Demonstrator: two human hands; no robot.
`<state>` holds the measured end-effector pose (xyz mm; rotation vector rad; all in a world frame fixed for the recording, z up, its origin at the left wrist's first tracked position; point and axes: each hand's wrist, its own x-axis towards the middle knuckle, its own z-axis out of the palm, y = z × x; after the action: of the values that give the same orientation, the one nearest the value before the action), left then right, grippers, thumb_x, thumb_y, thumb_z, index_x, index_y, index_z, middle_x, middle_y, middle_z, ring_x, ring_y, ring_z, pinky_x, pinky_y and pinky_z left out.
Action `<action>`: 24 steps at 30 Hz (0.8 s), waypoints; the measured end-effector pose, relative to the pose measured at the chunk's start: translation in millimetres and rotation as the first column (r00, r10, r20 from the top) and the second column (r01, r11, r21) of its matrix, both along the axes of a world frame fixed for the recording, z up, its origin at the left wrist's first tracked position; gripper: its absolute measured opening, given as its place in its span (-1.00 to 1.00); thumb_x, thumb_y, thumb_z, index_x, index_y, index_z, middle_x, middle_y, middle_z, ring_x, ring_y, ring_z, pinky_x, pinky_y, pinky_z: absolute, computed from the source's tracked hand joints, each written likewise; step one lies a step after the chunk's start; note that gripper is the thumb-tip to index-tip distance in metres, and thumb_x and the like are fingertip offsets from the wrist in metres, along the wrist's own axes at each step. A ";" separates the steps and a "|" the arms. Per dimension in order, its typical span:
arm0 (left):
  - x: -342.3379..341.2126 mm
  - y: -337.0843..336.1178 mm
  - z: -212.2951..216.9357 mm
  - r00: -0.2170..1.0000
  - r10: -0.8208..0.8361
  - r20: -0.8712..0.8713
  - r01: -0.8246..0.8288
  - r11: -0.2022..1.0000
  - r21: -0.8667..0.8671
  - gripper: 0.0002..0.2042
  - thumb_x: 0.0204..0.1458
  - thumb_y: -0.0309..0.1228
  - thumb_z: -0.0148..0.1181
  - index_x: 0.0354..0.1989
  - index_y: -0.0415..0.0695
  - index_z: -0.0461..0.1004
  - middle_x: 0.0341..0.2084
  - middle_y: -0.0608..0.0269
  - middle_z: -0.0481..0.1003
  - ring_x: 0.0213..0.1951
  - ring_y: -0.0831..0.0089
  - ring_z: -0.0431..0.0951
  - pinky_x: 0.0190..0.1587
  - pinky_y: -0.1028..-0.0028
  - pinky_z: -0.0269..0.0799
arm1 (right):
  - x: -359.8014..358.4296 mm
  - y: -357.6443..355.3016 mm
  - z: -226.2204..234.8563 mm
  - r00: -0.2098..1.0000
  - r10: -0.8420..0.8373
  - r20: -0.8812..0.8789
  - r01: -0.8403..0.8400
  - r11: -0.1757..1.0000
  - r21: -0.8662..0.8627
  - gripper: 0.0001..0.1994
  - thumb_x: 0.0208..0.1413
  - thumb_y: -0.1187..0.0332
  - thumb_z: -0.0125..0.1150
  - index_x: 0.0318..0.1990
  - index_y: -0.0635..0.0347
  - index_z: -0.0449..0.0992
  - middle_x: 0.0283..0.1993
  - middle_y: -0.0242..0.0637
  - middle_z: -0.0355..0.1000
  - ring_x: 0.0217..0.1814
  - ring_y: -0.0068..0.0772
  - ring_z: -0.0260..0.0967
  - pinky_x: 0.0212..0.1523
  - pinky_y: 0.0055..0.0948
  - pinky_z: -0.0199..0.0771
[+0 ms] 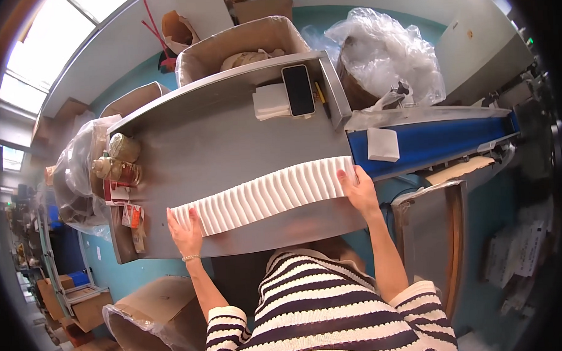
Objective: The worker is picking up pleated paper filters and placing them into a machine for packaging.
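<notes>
Where behind hands (186,238), white stack (263,198) unseen

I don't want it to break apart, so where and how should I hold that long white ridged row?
Probably by both ends, from the near side of the grey metal table, pressing gently inward. The long white ridged row looks like many pieces side by side, so gripping only its middle might split it. The left hand and right hand hold its ends.
</notes>
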<state>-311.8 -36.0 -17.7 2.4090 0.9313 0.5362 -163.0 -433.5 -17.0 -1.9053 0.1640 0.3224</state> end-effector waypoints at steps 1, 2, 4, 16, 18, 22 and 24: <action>1.9 -2.5 0.4 1.000 -0.013 -0.009 0.013 1.000 0.003 -0.18 0.06 0.15 0.10 0.26 -0.34 0.13 0.18 -0.29 0.23 0.24 -0.08 0.23 0.26 0.20 0.14 | 2.4 1.4 3.9 1.000 0.030 0.008 -0.029 0.995 -0.095 -0.48 0.19 0.00 0.15 0.06 0.32 0.40 -0.07 -0.21 0.47 -0.05 -0.46 0.39 -0.01 -0.46 0.36; 4.1 -4.7 1.0 0.999 0.038 -0.031 -0.037 0.999 0.025 -0.18 0.07 0.15 0.09 0.26 -0.34 0.12 0.18 -0.29 0.23 0.24 -0.09 0.23 0.26 0.20 0.14 | 6.2 -2.2 -6.3 0.996 -0.032 -0.088 0.041 0.993 0.109 -0.55 0.19 0.08 0.16 0.01 0.33 0.45 -0.09 -0.23 0.48 -0.03 -0.46 0.39 0.00 -0.47 0.35; 5.9 -6.1 -0.5 0.995 0.091 -0.050 -0.088 0.995 0.056 -0.18 0.07 0.15 0.08 0.26 -0.34 0.13 0.19 -0.27 0.23 0.24 -0.09 0.22 0.26 0.19 0.13 | 7.5 -18.1 -22.9 0.901 -0.108 -0.420 0.342 0.772 0.535 -0.58 0.18 0.13 0.18 -0.01 0.35 0.46 -0.10 -0.25 0.49 -0.08 -0.45 0.42 -0.03 -0.48 0.37; 9.7 -18.4 3.0 0.996 0.061 -0.060 -0.059 0.998 0.027 -0.19 0.06 0.16 0.09 0.29 -0.26 0.11 0.23 -0.22 0.21 0.27 -0.06 0.20 0.29 0.21 0.10 | 6.9 -10.7 -10.5 0.999 0.032 -0.039 -0.034 0.998 -0.049 -0.52 0.19 0.03 0.16 0.01 0.31 0.44 -0.12 -0.29 0.47 -0.07 -0.48 0.34 -0.01 -0.48 0.33; 11.5 -19.2 2.3 0.994 0.078 -0.076 -0.073 0.995 0.060 -0.19 0.06 0.16 0.09 0.30 -0.25 0.10 0.23 -0.22 0.20 0.27 -0.05 0.20 0.29 0.21 0.10 | 8.0 -17.3 -35.8 0.966 -0.041 -0.254 0.154 0.884 0.442 -0.55 0.18 0.08 0.18 0.02 0.31 0.44 -0.08 -0.27 0.47 -0.06 -0.45 0.36 0.00 -0.46 0.33; 14.2 -26.8 6.6 0.995 0.071 -0.069 -0.071 0.997 0.005 -0.20 0.07 0.15 0.08 0.30 -0.25 0.10 0.23 -0.21 0.19 0.28 -0.04 0.18 0.29 0.21 0.09 | -0.3 -43.0 -34.6 0.934 -0.029 -0.356 0.202 0.865 0.460 -0.64 0.14 0.37 0.22 0.07 0.28 0.39 -0.04 -0.27 0.46 -0.06 -0.44 0.44 -0.06 -0.51 0.47; 16.5 -31.2 9.6 0.997 0.036 -0.064 -0.038 0.999 -0.030 -0.20 0.07 0.15 0.08 0.30 -0.26 0.10 0.24 -0.21 0.19 0.28 -0.04 0.18 0.29 0.21 0.08 | 9.9 -46.0 -36.0 0.893 -0.264 -0.363 0.435 0.708 0.556 -0.70 0.22 0.29 0.15 0.01 0.27 0.40 -0.06 -0.24 0.46 -0.14 -0.42 0.48 -0.15 -0.54 0.51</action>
<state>-295.3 -67.2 -8.1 2.3970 1.0058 0.4576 -153.1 -479.5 -53.0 -1.1211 0.5283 0.3116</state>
